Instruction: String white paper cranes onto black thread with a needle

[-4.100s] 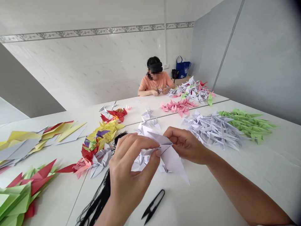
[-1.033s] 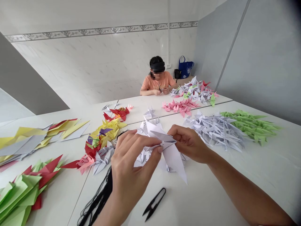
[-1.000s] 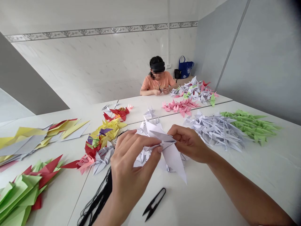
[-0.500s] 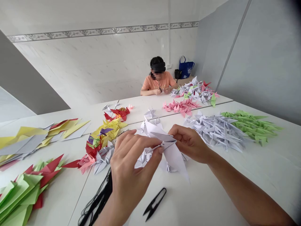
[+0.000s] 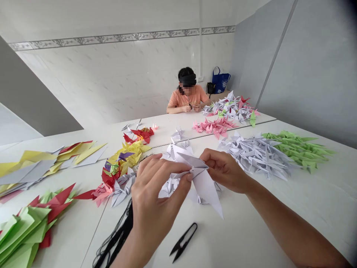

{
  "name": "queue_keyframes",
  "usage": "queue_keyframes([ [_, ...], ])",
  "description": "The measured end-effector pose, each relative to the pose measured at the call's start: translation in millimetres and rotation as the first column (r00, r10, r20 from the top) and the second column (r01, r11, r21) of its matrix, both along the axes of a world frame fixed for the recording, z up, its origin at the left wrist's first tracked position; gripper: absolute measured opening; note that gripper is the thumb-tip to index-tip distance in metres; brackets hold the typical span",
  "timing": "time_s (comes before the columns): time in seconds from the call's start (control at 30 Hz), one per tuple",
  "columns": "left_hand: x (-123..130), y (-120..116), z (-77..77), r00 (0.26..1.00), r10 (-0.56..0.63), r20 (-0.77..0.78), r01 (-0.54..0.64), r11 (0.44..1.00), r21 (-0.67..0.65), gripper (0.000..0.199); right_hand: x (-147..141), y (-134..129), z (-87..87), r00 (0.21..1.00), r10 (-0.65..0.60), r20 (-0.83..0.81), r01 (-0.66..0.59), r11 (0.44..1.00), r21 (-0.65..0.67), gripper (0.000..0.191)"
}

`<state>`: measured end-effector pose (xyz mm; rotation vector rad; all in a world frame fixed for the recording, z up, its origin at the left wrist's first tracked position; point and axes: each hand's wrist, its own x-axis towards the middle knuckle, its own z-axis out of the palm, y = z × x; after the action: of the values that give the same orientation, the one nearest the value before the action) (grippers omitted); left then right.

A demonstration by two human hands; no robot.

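Observation:
Above the table, a white origami crane (image 5: 208, 188) is held between my two hands, its wings spread apart. My left hand (image 5: 158, 186) pinches it at the left between thumb and forefinger. The fingers of my right hand (image 5: 224, 167) are closed on its right end, and their tips are partly hidden behind the paper. Behind and below it lie more white paper cranes (image 5: 169, 188), partly covered by my hands. Black thread snips (image 5: 183, 242) rest on the table just below. A bundle of black cord (image 5: 118, 234) runs beside my left wrist.
Piles of white cranes (image 5: 256, 156) and green cranes (image 5: 299, 149) lie to the right, with pink cranes (image 5: 214, 126) farther back. Yellow cranes (image 5: 129, 152) and folded green paper (image 5: 25, 230) are on the left. Across the table (image 5: 312, 216) sits a person (image 5: 186, 96) in an orange shirt.
The crane has tilted slightly, so its upper wing shows more of its face and its lower wing tip has shifted a little. My hands have hardly moved.

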<state>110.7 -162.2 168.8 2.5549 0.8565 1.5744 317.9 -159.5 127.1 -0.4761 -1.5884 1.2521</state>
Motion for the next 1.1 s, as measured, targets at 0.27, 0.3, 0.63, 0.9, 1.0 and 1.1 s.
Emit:
queue_keyframes([
  [0.27, 2, 1, 0.0, 0.999, 0.012, -0.032, -0.013, 1.0, -0.019, 0.013, -3, -1, 2.7, 1.0, -0.021, -0.007, 0.021, 1.0, -0.005, 0.007],
  [0.3, 1, 2, 0.0, 0.999, 0.017, -0.035, -0.018, 1.0, -0.019, 0.013, -3, -1, 3.0, 1.0, -0.011, -0.001, 0.011, 1.0, -0.011, 0.007],
  [0.63, -1, 17, -8.8, 0.994, 0.037, -0.099, -0.04, 0.999, -0.028, 0.012, 18, -2, 14.1, 0.962, -0.091, 0.259, 0.107, 0.993, -0.048, 0.019],
  [0.9, 0, 17, -8.3, 0.991, 0.017, -0.133, -0.015, 1.0, 0.019, 0.012, 21, -4, 16.9, 0.944, -0.095, 0.316, 0.103, 0.995, -0.007, 0.021],
  [1.0, -1, 16, -7.2, 0.992, -0.004, -0.129, 0.01, 0.999, 0.042, 0.013, 16, -3, 13.7, 0.95, -0.063, 0.306, 0.068, 0.998, -0.007, 0.022],
  [1.1, -6, 15, -3.2, 0.999, 0.008, -0.039, -0.006, 0.999, 0.038, 0.014, 21, 1, 11.8, 0.929, -0.07, 0.364, 0.072, 0.997, 0.007, 0.025],
])
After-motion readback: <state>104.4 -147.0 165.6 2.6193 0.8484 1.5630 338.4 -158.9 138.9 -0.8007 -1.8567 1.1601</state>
